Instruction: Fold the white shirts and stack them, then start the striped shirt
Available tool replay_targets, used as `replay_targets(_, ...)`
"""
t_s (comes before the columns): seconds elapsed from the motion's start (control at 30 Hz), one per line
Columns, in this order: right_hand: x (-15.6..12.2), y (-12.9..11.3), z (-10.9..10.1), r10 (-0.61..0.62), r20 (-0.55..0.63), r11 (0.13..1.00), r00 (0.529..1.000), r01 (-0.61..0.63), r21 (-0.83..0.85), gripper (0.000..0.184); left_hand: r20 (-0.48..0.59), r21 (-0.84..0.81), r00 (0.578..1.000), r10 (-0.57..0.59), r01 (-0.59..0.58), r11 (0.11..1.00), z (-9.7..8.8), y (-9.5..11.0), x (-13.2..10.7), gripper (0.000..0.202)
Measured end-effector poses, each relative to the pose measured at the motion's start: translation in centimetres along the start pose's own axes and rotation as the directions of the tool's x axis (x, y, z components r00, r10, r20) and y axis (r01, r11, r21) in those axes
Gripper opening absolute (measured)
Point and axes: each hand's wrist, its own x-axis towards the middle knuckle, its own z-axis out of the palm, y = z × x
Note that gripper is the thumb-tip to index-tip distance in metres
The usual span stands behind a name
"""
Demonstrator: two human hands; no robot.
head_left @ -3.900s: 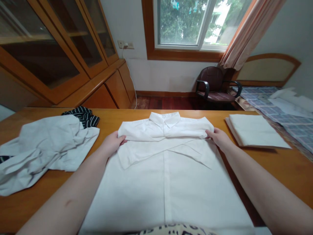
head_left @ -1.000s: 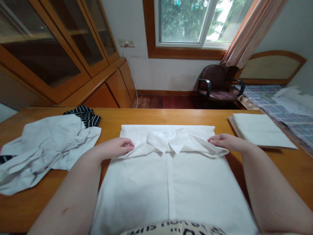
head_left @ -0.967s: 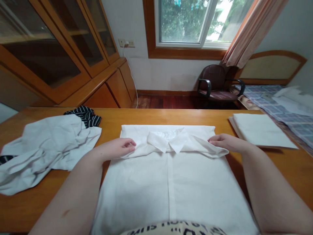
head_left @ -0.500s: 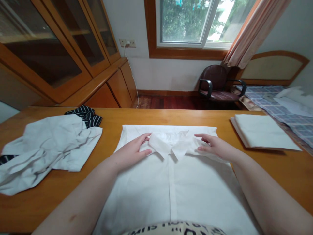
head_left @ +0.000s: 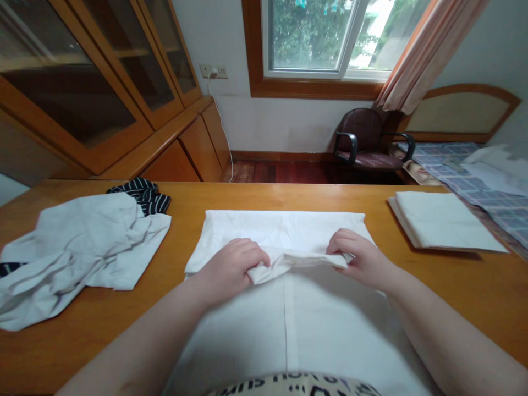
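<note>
A white collared shirt [head_left: 289,324] lies flat on the wooden table [head_left: 264,195] in front of me, its top part folded back toward me. My left hand [head_left: 231,267] is closed on the folded edge at the left of the collar. At the right end of that same bunched edge my right hand [head_left: 357,258] grips the cloth. The collar itself is hidden under the fold and my fingers.
A crumpled white garment [head_left: 78,247] lies at the left over a black-striped one [head_left: 142,195]. A folded white stack [head_left: 443,223] sits at the table's right. Beyond the table stand a wooden cabinet [head_left: 103,93], a dark chair [head_left: 363,140] and a bed [head_left: 482,176].
My hands moved inward from the shirt's outer edges to the collar area, then closed on the folded edge and gathered it, covering the collar.
</note>
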Motion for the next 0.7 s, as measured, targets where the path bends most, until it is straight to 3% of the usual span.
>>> replay_targets(0.03, -0.2, -0.2, -0.2, -0.027, 0.048, 1.000, 0.998, 0.027, 0.006, 0.010, 0.059, -0.010, 0.998, -0.003, 0.004, 1.000, -0.2, 0.1, -0.2, 0.040)
replay_targets(0.1, -0.5, -0.5, -0.2, -0.021, 0.250, 0.997, 0.968, 0.002, 0.075, 0.016, 0.257, -0.062, 0.966, -0.042, 0.060, 0.996, -0.4, 0.1, -0.5, 0.038)
replay_targets(0.2, -0.9, -0.4, 0.1, 0.060, 0.582, 0.968, 0.811, -0.190, 0.165, 0.033, 0.590, -0.174, 0.804, -0.076, 0.219, 0.960, -0.7, -0.4, -0.7, 0.045)
replay_targets(0.23, -0.9, -0.3, 0.2, 0.099, 0.635, 0.950, 0.766, -0.262, 0.168, 0.036, 0.639, -0.206, 0.765, -0.082, 0.273, 0.940, -0.8, -0.7, -0.7, 0.047)
replay_targets(0.27, -0.8, 0.0, 0.1, 0.142, 0.650, 0.932, 0.747, -0.322, 0.166, 0.035, 0.641, -0.232, 0.760, -0.105, 0.322, 0.918, -0.9, -1.2, -0.6, 0.044)
replay_targets(0.3, -0.7, 0.4, 0.0, 0.196, 0.623, 0.914, 0.757, -0.371, 0.164, 0.031, 0.590, -0.254, 0.792, -0.153, 0.363, 0.897, -1.1, -1.9, -0.5, 0.037)
replay_targets(0.37, -0.5, 2.0, -0.7, 0.351, 0.425, 0.884, 0.834, -0.445, 0.143, 0.028, 0.333, -0.278, 0.877, -0.347, 0.443, 0.853, -1.7, -3.8, -0.2, 0.027)
replay_targets(0.4, -0.4, 3.2, -1.2, 0.451, 0.244, 0.866, 0.859, -0.487, 0.114, 0.031, 0.137, -0.276, 0.873, -0.469, 0.488, 0.828, -2.0, -5.0, -0.1, 0.026)
replay_targets(0.43, -0.4, 4.5, -1.7, 0.541, 0.022, 0.838, 0.841, -0.541, 0.068, 0.033, -0.073, -0.267, 0.812, -0.580, 0.544, 0.795, -2.3, -6.4, 0.0, 0.026)
replay_targets(0.47, -0.5, 6.1, -2.2, 0.608, -0.220, 0.785, 0.763, -0.619, 0.022, 0.033, -0.268, -0.249, 0.709, -0.652, 0.603, 0.758, -2.5, -7.9, -0.1, 0.027)
replay_targets(0.5, -0.7, 7.7, -2.7, 0.646, -0.402, 0.703, 0.648, -0.711, -0.017, 0.031, -0.434, -0.221, 0.607, -0.666, 0.644, 0.732, -2.7, -9.5, -0.1, 0.029)
replay_targets(0.53, -0.9, 9.2, -3.1, 0.665, -0.488, 0.632, 0.565, -0.774, -0.033, 0.029, -0.519, -0.211, 0.547, -0.657, 0.662, 0.719, -2.7, -11.1, -0.2, 0.032)
replay_targets(0.6, -1.4, 11.9, -3.6, 0.718, -0.523, 0.563, 0.459, -0.825, 0.051, 0.026, -0.509, -0.315, 0.497, -0.703, 0.652, 0.690, -2.5, -13.8, -0.4, 0.034)
replay_targets(0.7, -1.8, 13.8, -3.3, 0.833, -0.363, 0.540, 0.416, -0.754, 0.374, 0.023, -0.435, -0.507, 0.486, -0.758, 0.563, 0.652, -1.7, -16.1, -0.5, 0.040)
